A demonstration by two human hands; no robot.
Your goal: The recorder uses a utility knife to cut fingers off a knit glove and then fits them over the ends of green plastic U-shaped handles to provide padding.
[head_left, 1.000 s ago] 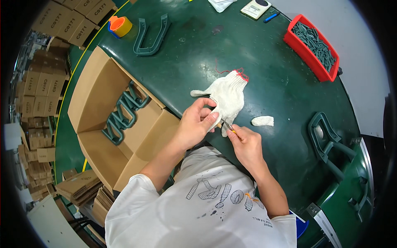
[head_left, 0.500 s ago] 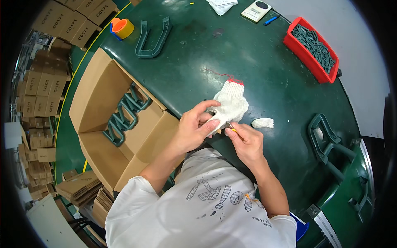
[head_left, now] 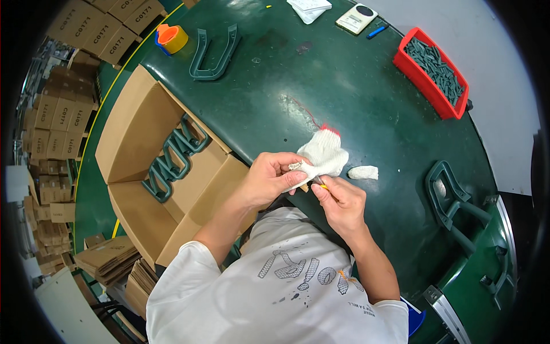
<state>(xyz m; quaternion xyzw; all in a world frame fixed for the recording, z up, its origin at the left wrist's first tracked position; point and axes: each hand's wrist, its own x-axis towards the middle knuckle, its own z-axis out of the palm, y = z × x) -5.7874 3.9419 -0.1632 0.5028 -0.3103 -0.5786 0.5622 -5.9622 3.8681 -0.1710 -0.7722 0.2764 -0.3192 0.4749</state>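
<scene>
The glove is now nearer the worktop's front edge, seemingly fed toward the yellow tool; left hand pinches glove, right hand pinches tool.

Both arms are bent, hands near each other before the torso, just apart. The left forearm slants up to the right; the left hand is half curled, its thumb extended rightward in a pinch (the lower fingers are mostly hidden). The right forearm angles up to the left, and the right hand is closed in a tight grip, knuckles upward, its thumb bent toward the left hand.
</scene>
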